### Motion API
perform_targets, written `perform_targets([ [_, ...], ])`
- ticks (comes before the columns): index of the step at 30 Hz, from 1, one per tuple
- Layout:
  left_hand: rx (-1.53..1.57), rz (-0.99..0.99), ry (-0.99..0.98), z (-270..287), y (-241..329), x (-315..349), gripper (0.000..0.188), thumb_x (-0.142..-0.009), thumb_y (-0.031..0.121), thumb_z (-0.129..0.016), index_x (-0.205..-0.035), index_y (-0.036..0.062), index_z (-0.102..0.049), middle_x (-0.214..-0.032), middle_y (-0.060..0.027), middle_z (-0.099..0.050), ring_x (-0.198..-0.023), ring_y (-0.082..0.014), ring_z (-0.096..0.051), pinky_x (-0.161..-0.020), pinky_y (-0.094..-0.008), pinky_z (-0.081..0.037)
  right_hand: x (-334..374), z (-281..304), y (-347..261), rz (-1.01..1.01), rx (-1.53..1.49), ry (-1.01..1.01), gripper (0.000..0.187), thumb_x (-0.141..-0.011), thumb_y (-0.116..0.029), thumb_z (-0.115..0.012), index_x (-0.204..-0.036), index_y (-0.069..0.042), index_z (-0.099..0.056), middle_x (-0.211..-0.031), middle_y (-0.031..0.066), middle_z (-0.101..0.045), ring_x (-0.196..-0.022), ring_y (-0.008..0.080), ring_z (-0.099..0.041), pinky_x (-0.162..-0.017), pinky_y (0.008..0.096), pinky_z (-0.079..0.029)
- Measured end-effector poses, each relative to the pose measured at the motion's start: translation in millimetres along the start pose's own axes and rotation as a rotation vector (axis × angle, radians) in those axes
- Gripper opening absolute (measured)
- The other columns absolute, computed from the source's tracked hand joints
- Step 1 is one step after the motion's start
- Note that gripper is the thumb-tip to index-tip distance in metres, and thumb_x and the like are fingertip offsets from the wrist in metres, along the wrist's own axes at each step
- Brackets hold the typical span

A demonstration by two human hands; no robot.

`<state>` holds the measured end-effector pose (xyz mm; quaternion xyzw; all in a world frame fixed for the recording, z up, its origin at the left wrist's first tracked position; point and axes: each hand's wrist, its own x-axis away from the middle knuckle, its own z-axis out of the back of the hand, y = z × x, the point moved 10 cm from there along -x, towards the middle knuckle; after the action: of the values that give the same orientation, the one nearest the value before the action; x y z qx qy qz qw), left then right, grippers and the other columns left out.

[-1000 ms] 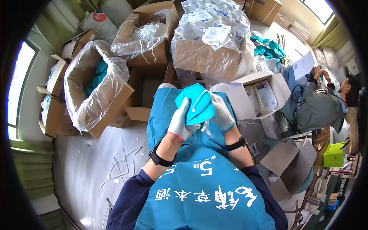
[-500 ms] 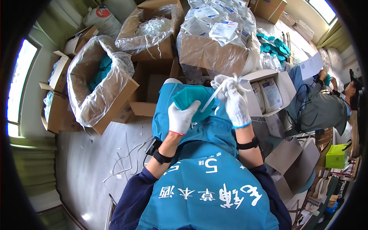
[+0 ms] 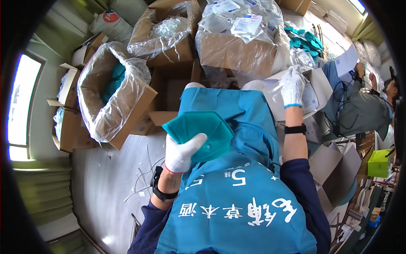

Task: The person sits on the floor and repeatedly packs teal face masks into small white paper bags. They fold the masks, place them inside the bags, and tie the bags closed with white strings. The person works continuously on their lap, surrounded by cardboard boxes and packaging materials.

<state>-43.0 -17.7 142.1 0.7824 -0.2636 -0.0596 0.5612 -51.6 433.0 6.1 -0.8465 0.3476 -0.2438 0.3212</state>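
Observation:
A teal face mask, folded flat point(image 3: 203, 133), is in my left hand point(image 3: 184, 152), which wears a white knit glove. The thumb lies across the mask's face and the other fingers are hidden behind it. The mask is above my lap, over a teal apron point(image 3: 237, 114). My right hand point(image 3: 292, 86), also in a white glove, is over the near side of an open white box point(image 3: 319, 84) at the right. Its fingers are drawn together, with thin white straps point(image 3: 277, 89) at their left side. The hand hides part of the box.
At the left, a plastic-lined carton point(image 3: 95, 101) contains teal masks. Behind it, another carton point(image 3: 179, 51) contains white strips. A large carton point(image 3: 237, 53) is heaped with clear packets. An open brown carton point(image 3: 167, 91) stands before my knees. A co-worker point(image 3: 359, 108) sits at the right.
My right hand has moved right, away from the mask to the white box, with the white straps. My left hand has come nearer and a little left, and the mask's face shows more fully.

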Motion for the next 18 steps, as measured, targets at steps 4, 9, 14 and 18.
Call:
perform_targets([
  [4,0.347,0.066,-0.109,-5,-24,-18,0.058,-0.092,0.041,-0.071,-0.130,0.0028,-0.051,-0.109,-0.0082,-0.065,-0.092,-0.0206,-0.067,-0.082,-0.0360,-0.056,113,-116,44,-0.262,0.101,-0.452,0.037,-0.097,-0.044,-0.064,-0.102,-0.007,-0.063,-0.080,-0.0019,-0.059,-0.055,0.0040,-0.048,-0.042,0.0189,-0.036],
  [9,1.083,0.402,-0.618,-73,-85,-33,0.042,-0.099,0.048,-0.056,-0.106,0.0071,-0.054,-0.077,0.0005,-0.049,-0.056,-0.0092,-0.043,-0.053,-0.0244,-0.038,227,-162,112,-0.469,0.268,-0.926,0.054,-0.092,-0.046,-0.070,-0.121,-0.002,-0.060,-0.101,0.0041,-0.066,-0.073,0.0060,-0.057,-0.061,0.0226,-0.049],
  [14,0.931,0.747,-0.564,-81,-133,-21,0.030,-0.104,0.037,-0.049,-0.097,0.0086,-0.058,-0.074,-0.0004,-0.051,-0.060,-0.0109,-0.047,-0.053,-0.0241,-0.040,218,-153,100,-0.484,0.285,-0.734,0.036,-0.092,-0.027,-0.073,-0.114,-0.001,-0.062,-0.100,0.0040,-0.066,-0.088,0.0102,-0.062,-0.079,0.0270,-0.051],
  [18,0.455,0.228,-0.033,0,-124,-64,0.065,-0.099,0.065,-0.043,-0.131,0.0103,-0.059,-0.109,-0.0038,-0.067,-0.115,-0.0254,-0.057,-0.105,-0.0444,-0.038,179,-119,71,-0.311,0.477,-0.367,0.020,-0.090,-0.018,-0.075,-0.101,-0.003,-0.066,-0.078,-0.0001,-0.064,-0.064,0.0070,-0.058,-0.060,0.0226,-0.049],
])
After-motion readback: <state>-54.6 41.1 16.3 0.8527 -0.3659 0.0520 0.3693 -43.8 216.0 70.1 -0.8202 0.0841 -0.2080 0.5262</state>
